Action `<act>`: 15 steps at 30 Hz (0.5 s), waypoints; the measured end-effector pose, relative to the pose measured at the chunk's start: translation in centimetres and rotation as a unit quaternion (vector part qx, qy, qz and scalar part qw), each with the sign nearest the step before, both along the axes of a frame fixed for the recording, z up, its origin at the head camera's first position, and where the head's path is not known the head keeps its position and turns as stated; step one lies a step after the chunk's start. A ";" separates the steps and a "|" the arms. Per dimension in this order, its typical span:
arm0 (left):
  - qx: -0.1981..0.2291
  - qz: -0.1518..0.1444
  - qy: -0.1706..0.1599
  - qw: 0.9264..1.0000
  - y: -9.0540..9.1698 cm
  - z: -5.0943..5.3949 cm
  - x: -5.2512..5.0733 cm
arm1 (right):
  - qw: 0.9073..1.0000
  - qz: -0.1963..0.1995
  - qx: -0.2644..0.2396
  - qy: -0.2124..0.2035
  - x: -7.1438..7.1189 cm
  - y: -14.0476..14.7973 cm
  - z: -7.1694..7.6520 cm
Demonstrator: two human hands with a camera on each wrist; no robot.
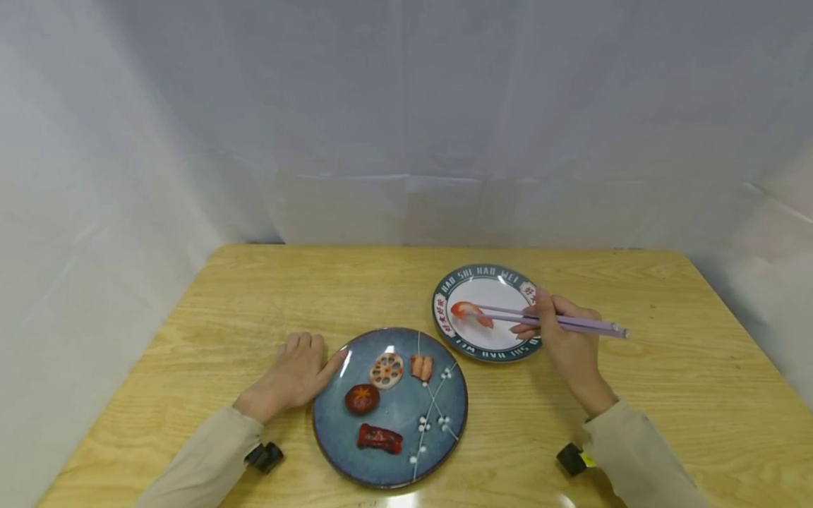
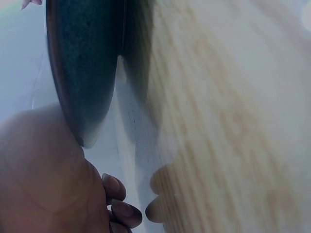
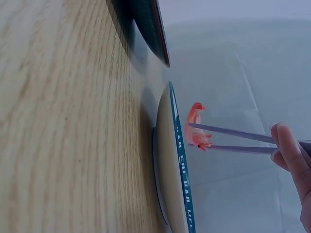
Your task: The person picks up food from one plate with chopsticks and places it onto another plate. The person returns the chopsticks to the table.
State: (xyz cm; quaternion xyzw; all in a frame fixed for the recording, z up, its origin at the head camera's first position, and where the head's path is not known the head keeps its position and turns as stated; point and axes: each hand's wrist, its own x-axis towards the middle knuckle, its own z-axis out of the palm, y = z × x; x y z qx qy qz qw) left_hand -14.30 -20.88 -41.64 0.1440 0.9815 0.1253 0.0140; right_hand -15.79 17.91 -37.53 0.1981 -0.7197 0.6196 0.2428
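Note:
My right hand (image 1: 568, 353) holds a pair of lilac chopsticks (image 1: 578, 323) over the white plate (image 1: 502, 339) with a dark green lettered rim. Their tips are at an orange-and-white shrimp (image 1: 466, 310); in the right wrist view the shrimp (image 3: 196, 127) appears between the tips, just off the plate's rim. At the left edge of the large blue plate (image 1: 394, 473), my left hand (image 1: 292, 374) lies with its thumb touching the rim and its other fingers on the table. The left wrist view shows this plate (image 2: 82, 73) from its underside.
On the blue plate sit a lotus root slice (image 1: 387, 371), a mushroom cap (image 1: 362, 399), a dark red glazed meat piece (image 1: 380, 438) and a small pork-like piece (image 1: 421, 367). Beneath everything is a wooden table (image 1: 254, 296), with a pale curtain (image 1: 406, 127) behind.

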 end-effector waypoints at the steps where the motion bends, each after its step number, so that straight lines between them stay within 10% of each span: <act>1: 0.001 0.000 0.001 1.000 0.0 0.0 0.0 | 1.000 0.001 0.000 -0.001 0.0 0.0 0.1; 15: 0.000 -0.001 0.006 1.000 0.0 -0.1 0.0 | 1.000 0.012 0.007 -0.006 0.3 -0.2 0.4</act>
